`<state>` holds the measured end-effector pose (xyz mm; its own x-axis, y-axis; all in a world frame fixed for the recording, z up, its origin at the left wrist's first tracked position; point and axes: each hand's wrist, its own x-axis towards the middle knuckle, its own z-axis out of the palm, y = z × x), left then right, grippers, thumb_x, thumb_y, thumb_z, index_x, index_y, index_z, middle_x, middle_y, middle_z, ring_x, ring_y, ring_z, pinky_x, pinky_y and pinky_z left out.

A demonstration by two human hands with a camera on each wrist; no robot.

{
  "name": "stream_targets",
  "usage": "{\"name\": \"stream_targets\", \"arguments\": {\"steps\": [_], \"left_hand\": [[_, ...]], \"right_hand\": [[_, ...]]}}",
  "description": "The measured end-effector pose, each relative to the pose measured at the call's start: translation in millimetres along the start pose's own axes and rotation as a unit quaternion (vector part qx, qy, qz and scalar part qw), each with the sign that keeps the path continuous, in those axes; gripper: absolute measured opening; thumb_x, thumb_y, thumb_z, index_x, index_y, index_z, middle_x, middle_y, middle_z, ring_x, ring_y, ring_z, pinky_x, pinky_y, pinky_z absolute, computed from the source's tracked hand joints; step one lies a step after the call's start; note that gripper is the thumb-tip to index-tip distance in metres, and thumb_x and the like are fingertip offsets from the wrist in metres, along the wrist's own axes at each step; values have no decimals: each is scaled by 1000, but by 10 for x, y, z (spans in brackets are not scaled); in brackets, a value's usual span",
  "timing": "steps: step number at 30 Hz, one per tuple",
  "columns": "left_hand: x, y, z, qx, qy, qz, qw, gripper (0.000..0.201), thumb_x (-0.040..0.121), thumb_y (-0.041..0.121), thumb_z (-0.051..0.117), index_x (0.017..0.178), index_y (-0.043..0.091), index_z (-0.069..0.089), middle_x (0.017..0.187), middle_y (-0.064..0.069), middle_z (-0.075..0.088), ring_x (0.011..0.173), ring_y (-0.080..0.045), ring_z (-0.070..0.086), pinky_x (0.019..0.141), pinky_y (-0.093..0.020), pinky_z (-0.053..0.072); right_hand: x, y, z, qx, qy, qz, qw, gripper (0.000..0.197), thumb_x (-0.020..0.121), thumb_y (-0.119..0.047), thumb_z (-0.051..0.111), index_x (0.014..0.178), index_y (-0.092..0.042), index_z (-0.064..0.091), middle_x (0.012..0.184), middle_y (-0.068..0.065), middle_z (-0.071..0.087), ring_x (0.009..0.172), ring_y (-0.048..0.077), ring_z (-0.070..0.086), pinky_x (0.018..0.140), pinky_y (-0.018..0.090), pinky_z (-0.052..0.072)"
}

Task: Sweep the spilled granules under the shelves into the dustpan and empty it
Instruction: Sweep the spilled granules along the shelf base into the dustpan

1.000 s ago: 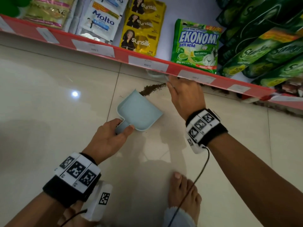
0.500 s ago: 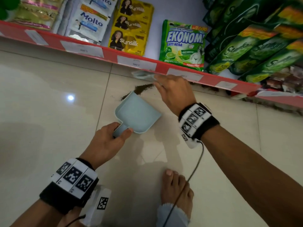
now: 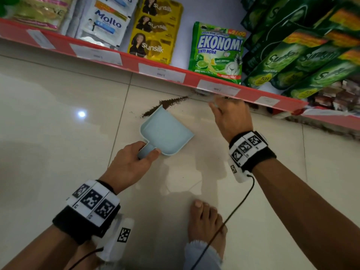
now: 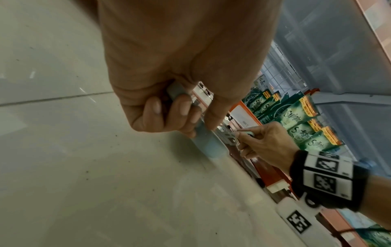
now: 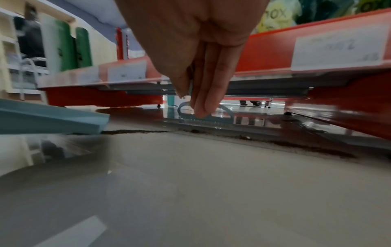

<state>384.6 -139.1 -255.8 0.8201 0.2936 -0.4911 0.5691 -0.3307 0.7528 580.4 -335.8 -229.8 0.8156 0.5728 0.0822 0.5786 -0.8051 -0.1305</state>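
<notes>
A light blue dustpan [image 3: 165,131] lies on the tiled floor, mouth toward the shelf. My left hand [image 3: 149,150] grips its short handle [image 4: 175,93]. A dark heap of granules [image 3: 169,103] lies at the pan's far left corner and trails back toward the shelf edge. More granules [image 5: 306,148] run in a line under the shelf to the right. My right hand [image 3: 216,106] is at the shelf edge, right of the pan. Its fingers pinch a small pale blue brush [image 5: 207,115] that reaches under the shelf. The head view hides most of the brush.
The red bottom shelf [image 3: 132,61] hangs low over the floor and carries sachets and green pouches. A bare foot [image 3: 206,221] stands behind the pan, with a wrist cable running past it. Open tile floor spreads to the left.
My right hand swept left toward the dustpan, then moved back right along the shelf edge. The granule heap has shifted left, up against the pan's mouth. The left hand and pan stayed put.
</notes>
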Motion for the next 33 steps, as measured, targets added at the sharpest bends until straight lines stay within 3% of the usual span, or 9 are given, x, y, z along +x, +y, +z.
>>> {"name": "stream_targets", "arguments": {"steps": [3,6,9,13,15,18,22,27,33], "left_hand": [[40,67,47,8,-15,6,1000,36,93,43,60,69,19,50,61,5,50,57,-14,48,55,-29,34],[63,112,79,18,-17,9,1000,35,93,44,60,70,18,53,61,4,52,57,-13,49,54,-28,33],[46,114,76,15,-15,8,1000,37,94,42,60,66,21,48,59,5,48,55,-13,46,53,-28,32],[19,78,63,6,-16,0,1000,36,94,41,60,66,21,48,59,5,48,55,-13,46,53,-28,32],[15,79,65,5,-17,-2,1000,37,94,42,60,67,21,48,59,5,47,55,-13,45,53,-28,32],[13,99,68,11,-20,2,1000,37,94,42,60,69,17,49,60,3,47,56,-15,44,54,-29,31],[25,110,62,15,-20,6,1000,38,94,42,59,69,15,50,60,3,47,56,-15,44,54,-29,31],[60,121,134,5,-26,9,1000,36,94,39,61,70,15,51,60,4,46,56,-14,45,55,-29,32],[116,240,345,9,-54,19,998,35,93,39,63,64,24,48,58,9,48,55,-8,46,53,-24,32]], "right_hand": [[105,35,43,-44,-48,56,996,24,100,-19,48,106,-6,67,102,20,70,93,39,65,77,40,50],[65,-11,73,-11,-98,5,995,25,94,-5,47,113,-4,63,103,22,69,96,39,64,81,43,53],[-130,-63,35,45,-156,-41,986,30,93,-7,47,119,-7,61,93,18,69,87,38,64,78,43,52],[-198,-49,-114,106,-47,-50,992,36,90,-3,49,122,-6,64,89,18,71,77,37,66,72,44,55],[-95,-18,-137,66,-21,-26,997,36,90,-2,50,123,-6,63,97,21,72,87,40,67,77,46,55],[24,-22,-108,1,-61,6,998,34,93,-3,49,124,-7,60,115,20,68,105,40,63,87,45,52],[-151,-101,-88,48,-149,-36,987,29,96,-9,46,121,-6,60,96,18,70,90,38,65,80,44,52],[-436,69,-201,67,-65,0,996,41,94,-5,48,134,-8,56,88,19,71,76,40,66,72,47,54],[-402,564,-228,-63,-30,98,993,46,93,-4,49,137,-16,52,104,22,69,90,43,64,74,48,54]]}}
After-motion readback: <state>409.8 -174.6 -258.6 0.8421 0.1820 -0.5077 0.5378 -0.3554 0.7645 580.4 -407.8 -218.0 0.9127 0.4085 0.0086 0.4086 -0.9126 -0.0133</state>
